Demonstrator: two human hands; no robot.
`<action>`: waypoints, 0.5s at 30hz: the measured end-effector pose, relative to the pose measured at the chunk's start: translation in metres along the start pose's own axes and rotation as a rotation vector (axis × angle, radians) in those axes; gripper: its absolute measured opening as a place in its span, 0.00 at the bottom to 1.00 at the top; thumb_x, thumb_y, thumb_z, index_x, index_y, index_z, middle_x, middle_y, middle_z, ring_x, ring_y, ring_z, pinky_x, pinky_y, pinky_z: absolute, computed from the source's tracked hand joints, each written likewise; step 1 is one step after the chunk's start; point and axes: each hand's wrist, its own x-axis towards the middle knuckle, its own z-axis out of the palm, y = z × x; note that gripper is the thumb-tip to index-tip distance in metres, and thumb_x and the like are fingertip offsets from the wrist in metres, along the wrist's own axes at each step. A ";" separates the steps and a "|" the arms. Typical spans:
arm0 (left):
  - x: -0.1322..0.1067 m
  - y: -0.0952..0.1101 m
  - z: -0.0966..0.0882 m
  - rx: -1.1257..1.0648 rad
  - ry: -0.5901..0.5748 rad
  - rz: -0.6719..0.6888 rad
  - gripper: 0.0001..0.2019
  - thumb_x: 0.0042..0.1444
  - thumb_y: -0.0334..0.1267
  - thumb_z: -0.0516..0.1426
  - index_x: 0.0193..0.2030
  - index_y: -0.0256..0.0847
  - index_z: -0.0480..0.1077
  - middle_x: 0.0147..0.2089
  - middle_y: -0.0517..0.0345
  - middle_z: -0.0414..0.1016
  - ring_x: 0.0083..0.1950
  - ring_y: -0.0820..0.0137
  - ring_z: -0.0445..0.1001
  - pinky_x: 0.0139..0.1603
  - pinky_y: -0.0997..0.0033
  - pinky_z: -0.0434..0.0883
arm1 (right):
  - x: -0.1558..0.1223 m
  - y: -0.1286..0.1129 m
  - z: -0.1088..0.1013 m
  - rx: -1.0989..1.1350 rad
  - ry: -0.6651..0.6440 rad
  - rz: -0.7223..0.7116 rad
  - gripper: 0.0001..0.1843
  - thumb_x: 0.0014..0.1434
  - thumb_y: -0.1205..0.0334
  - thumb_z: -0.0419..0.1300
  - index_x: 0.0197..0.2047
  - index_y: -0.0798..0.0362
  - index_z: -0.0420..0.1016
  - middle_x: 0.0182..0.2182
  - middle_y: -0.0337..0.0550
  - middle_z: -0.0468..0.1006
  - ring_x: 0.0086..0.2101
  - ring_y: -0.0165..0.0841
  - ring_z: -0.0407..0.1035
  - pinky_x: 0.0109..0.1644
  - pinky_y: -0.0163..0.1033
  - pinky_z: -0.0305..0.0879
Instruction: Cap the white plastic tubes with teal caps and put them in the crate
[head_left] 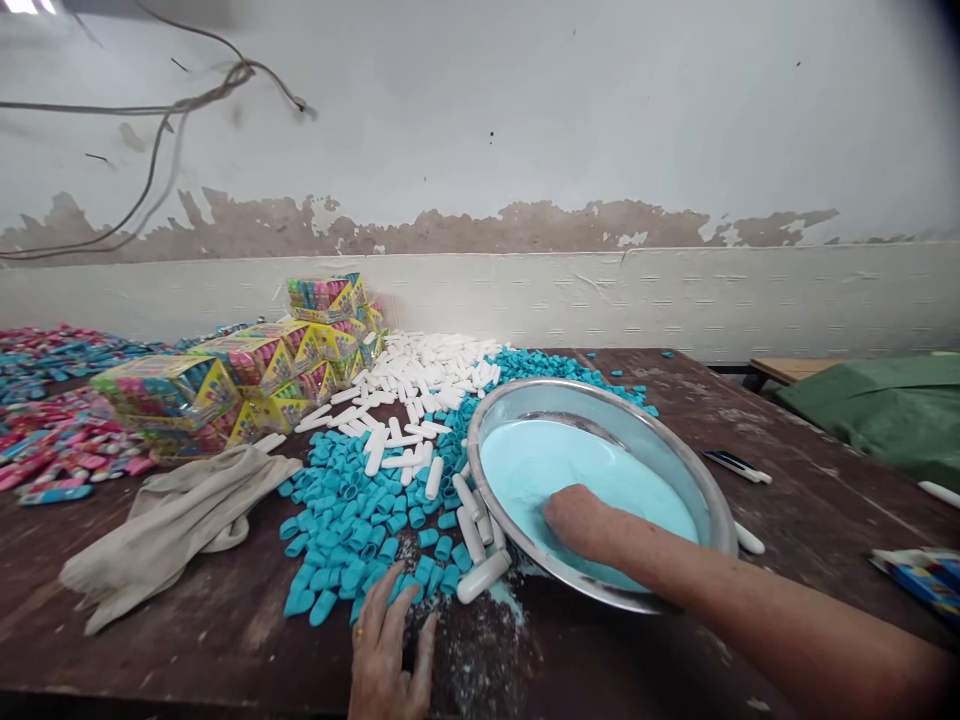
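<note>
A wide steel bowl [712, 490] holds pale blue powder [592, 465]. My right hand [577, 515] reaches over its near rim, with the fingers sunk in the powder and hidden. At the front edge of the table, my left hand [390, 650] has its fingers spread beside a heap of blue plastic caps [352, 500]; nothing is seen in its grasp. Several white plastic tubes [484, 577] lean and lie against the bowl's left side. Behind the caps spreads a larger pile of white tubes [435, 365]. Spilled powder dusts the tabletop near my left hand.
On the left, a beige cloth glove [180, 520] lies before stacked display boxes [255, 370] and piles of pink and blue wrapped pieces [67, 430]. A pen [735, 466] rests right of the bowl. Green sheeting [885, 400] and a coloured packet [922, 575] are farther right.
</note>
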 end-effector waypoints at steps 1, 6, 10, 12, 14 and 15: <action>-0.001 -0.001 0.000 0.000 0.001 0.004 0.15 0.55 0.33 0.54 0.50 0.40 0.62 0.56 0.45 0.63 0.58 0.56 0.61 0.52 0.56 0.63 | 0.002 -0.002 0.000 0.019 -0.032 -0.026 0.10 0.39 0.77 0.58 0.15 0.54 0.67 0.20 0.47 0.74 0.29 0.41 0.71 0.35 0.41 0.61; 0.005 0.004 -0.005 -0.031 0.001 -0.003 0.13 0.56 0.33 0.53 0.49 0.40 0.63 0.54 0.45 0.65 0.56 0.57 0.63 0.49 0.58 0.65 | 0.002 0.015 -0.018 0.170 -0.167 -0.109 0.04 0.40 0.71 0.59 0.25 0.56 0.72 0.23 0.37 0.75 0.27 0.32 0.67 0.28 0.31 0.58; 0.049 0.040 -0.014 -0.126 -0.024 0.042 0.14 0.57 0.33 0.52 0.50 0.41 0.63 0.50 0.48 0.69 0.53 0.60 0.66 0.48 0.61 0.65 | -0.013 0.035 -0.027 0.279 -0.095 -0.131 0.05 0.41 0.71 0.57 0.25 0.56 0.71 0.22 0.34 0.73 0.26 0.30 0.66 0.27 0.29 0.57; 0.084 0.069 -0.012 -0.175 -0.107 0.109 0.13 0.58 0.33 0.51 0.50 0.42 0.63 0.47 0.50 0.71 0.51 0.61 0.67 0.49 0.59 0.63 | -0.022 0.040 -0.029 0.310 -0.021 -0.140 0.06 0.42 0.73 0.55 0.25 0.56 0.71 0.22 0.35 0.73 0.27 0.30 0.67 0.29 0.30 0.57; 0.120 0.100 -0.002 -0.184 -0.267 0.124 0.12 0.57 0.34 0.51 0.48 0.42 0.65 0.46 0.51 0.72 0.49 0.60 0.68 0.47 0.58 0.63 | -0.031 0.040 -0.030 0.333 0.052 -0.158 0.08 0.42 0.74 0.53 0.25 0.55 0.70 0.23 0.36 0.74 0.27 0.30 0.67 0.30 0.30 0.58; 0.136 0.113 0.005 -0.165 -0.355 0.113 0.11 0.57 0.35 0.51 0.47 0.42 0.66 0.45 0.51 0.73 0.48 0.59 0.69 0.47 0.57 0.62 | -0.034 0.040 -0.030 0.342 0.085 -0.169 0.08 0.42 0.74 0.52 0.25 0.55 0.70 0.23 0.36 0.74 0.27 0.30 0.68 0.31 0.30 0.58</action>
